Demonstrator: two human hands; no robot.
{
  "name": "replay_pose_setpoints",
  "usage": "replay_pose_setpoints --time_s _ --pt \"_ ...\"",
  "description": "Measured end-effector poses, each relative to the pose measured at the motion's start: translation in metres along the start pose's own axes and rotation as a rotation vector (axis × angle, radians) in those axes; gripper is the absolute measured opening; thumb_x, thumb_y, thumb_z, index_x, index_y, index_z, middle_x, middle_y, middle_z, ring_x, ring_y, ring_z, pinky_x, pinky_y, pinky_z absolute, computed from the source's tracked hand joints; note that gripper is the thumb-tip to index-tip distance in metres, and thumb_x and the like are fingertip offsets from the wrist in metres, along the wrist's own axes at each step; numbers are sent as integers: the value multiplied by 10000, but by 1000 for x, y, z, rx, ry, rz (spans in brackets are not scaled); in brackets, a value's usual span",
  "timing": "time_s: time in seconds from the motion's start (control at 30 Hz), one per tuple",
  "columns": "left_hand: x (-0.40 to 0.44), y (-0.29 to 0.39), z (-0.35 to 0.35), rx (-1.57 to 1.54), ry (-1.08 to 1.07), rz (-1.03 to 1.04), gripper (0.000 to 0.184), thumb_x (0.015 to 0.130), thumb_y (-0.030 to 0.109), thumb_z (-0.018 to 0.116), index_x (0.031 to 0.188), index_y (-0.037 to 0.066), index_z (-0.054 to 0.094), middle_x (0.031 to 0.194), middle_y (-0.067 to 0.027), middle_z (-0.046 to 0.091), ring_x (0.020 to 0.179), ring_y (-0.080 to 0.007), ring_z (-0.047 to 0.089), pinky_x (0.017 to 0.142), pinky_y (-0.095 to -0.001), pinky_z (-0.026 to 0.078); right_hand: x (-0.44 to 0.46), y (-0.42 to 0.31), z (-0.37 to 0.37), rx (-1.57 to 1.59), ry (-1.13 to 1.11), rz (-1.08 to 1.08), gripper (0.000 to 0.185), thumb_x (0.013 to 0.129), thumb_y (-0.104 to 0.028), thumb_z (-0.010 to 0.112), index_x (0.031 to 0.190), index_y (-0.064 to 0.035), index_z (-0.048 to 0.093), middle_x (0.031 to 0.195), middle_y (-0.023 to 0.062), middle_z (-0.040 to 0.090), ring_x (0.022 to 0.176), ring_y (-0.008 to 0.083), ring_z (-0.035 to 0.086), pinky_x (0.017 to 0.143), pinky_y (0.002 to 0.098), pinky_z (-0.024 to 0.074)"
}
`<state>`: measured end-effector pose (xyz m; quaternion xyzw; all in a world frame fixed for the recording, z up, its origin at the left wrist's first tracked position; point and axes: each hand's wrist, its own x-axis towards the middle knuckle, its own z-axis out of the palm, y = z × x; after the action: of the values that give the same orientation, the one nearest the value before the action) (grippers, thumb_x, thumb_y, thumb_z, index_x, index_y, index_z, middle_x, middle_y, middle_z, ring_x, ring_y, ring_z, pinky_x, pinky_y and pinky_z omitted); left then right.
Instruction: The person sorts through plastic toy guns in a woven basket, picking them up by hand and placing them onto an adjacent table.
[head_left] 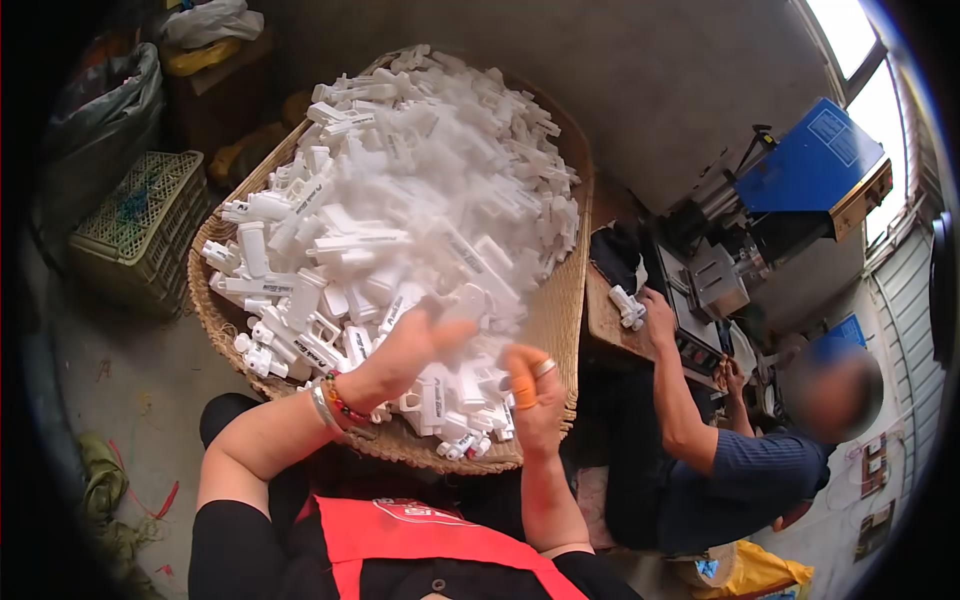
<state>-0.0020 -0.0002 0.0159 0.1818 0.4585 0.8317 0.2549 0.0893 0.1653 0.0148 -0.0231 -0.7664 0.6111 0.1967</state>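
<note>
A heap of white plastic toy guns (350, 240) with dark lettering fills the large woven basket (578, 330) before me. Several guns in the middle are smeared by motion. My left hand (405, 355), with a bangle and a beaded bracelet at the wrist, is over the near part of the heap. Its blurred fingers look stretched out and apart, with no gun clearly in them. By the basket's near right side is my right hand (537, 395), its fingers curled in. One finger has an orange wrap, another a pale band. Whatever lies inside that hand is hidden.
At right, a co-worker (740, 470) sits at a bench, one hand by a white piece (628, 308). A blue machine (815, 170) stands behind the bench. Plastic crates (140, 220) and a grey bag (110, 120) are at left. Green cloth (105, 490) lies on the floor.
</note>
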Motion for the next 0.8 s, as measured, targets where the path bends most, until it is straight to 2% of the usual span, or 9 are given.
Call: replay_pose_setpoints --time_s 0.03,0.1,0.13,0.23,0.27,0.4,0.5,0.67,0.8 --pt "0 -1 -1 -21 -16 -1 416 866 203 605 1197 -5 463 955 -56 586 698 -109 569 543 -241 449 6 -4 -6 52 18 17 222 906 -159 571 1084 -27 558 895 15 590 765 73 557 627 185 429" --pt "3 -5 -7 6 -144 -86 580 813 306 665 1244 25 398 974 -88 586 724 -153 612 535 -237 466 16 -15 -7 123 61 60 182 902 -213 584 951 -39 558 781 -3 565 677 67 545 558 181 404" --pt "4 -7 -5 23 -130 -103 616 790 329 677 1247 26 395 951 -90 589 715 -145 613 511 -233 455 18 -13 -9 121 63 63 182 902 -213 584 951 -39 558 781 -3 565 677 67 545 558 181 404" --pt "3 3 -3 12 -182 -128 618 785 320 675 1251 27 395 954 -97 594 698 -138 612 500 -226 448 23 -5 -15 142 33 41 228 889 -272 605 856 -61 527 660 -23 529 560 59 505 509 182 376" --pt "0 8 2 0 -161 -88 419 814 273 627 1116 3 520 887 -46 597 646 -91 555 496 -225 421 24 -4 -16 144 33 44 228 889 -272 605 856 -61 527 660 -23 529 560 59 505 509 182 376" --pt "8 3 -6 -47 -219 -181 580 786 289 684 1231 28 419 948 -95 601 686 -133 608 493 -225 439 25 1 -14 271 -37 142 261 892 -309 591 818 -67 526 658 -11 519 552 74 500 495 202 389" --pt "8 4 2 67 -140 -195 458 790 216 704 1145 17 493 877 -67 605 638 -122 586 485 -228 435 24 10 -7 420 -22 151 261 907 -314 565 801 -79 526 648 -13 478 541 78 472 479 217 396" --pt "7 -1 -2 76 -103 -283 432 785 210 699 1113 8 505 810 -47 602 599 -114 577 478 -228 431 12 26 2 498 55 71 231 906 -286 570 788 -94 518 597 -30 425 517 65 407 438 217 357" --pt "3 2 2 67 -148 -269 406 784 198 686 1095 7 510 786 -33 595 591 -103 571 476 -232 431 5 16 2 778 85 221 266 914 -315 547 766 -103 487 575 -26 387 496 89 412 419 227 334"
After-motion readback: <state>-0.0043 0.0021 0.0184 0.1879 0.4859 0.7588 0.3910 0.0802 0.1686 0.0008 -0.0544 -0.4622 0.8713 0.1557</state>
